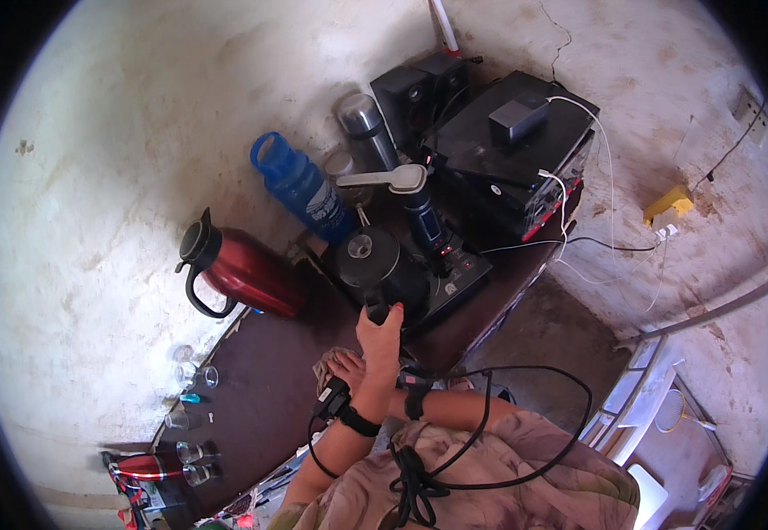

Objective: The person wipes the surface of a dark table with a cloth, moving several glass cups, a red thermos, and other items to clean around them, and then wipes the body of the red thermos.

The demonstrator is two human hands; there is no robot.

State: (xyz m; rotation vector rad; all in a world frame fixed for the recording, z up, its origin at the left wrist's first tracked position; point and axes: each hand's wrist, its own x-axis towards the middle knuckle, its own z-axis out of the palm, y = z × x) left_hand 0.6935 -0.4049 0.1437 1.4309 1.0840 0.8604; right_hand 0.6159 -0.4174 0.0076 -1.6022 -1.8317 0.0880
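My left hand [380,334] is closed around the black handle of a dark kettle [394,275] with a clear lid knob. The kettle stands at or over the dark electric hotplate [460,281], whose panel shows red lights; whether it touches is hidden. My forearms cross, the left one above the right. Lower on the table, my right hand [349,369] rests with bent fingers on a crumpled brown cloth [324,371] and grips it. A red vacuum jug [254,271] leans in view left of the kettle, beside a blue plastic bottle [307,195].
Behind the kettle are a steel flask [367,126], a dark cylindrical device [423,218] under a white scoop [407,177], speakers [403,99] and a black computer case [490,146]. Several small glasses [192,452] line the dark table's [258,397] wall side. A black cable [543,480] loops over my lap.
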